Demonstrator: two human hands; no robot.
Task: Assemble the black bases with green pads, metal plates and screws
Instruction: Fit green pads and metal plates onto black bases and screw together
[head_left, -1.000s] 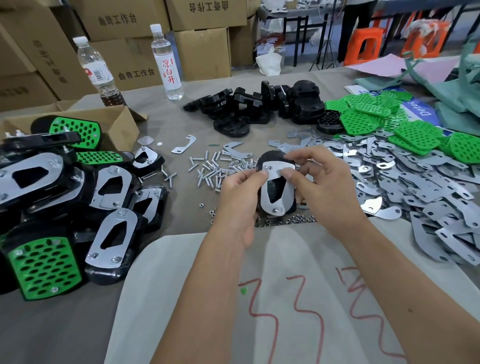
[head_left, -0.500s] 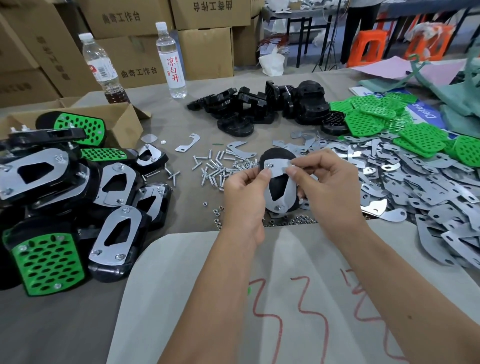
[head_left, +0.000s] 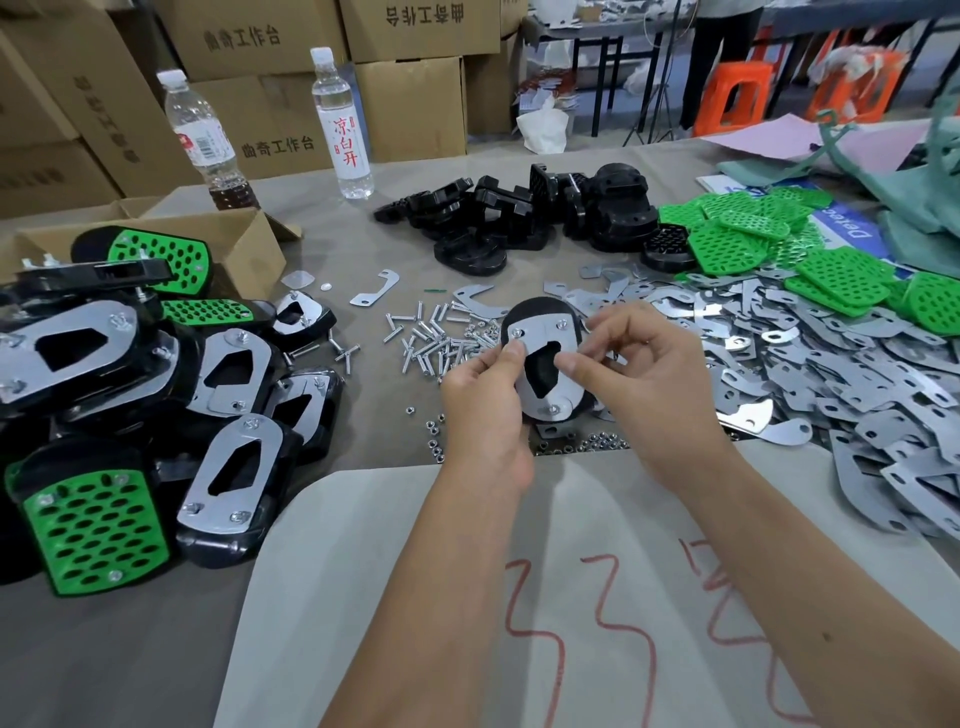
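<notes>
Black base (head_left: 540, 364) between both hands (head_left: 561, 384), seemingly.

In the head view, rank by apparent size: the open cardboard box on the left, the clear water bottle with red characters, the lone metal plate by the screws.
1. Cardboard box, largest.
2. Water bottle.
3. Lone metal plate, clearly smallest.

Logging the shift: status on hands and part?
Both hands grip black base, metal plates seated. Screws behind. Nothing blocking.
</notes>
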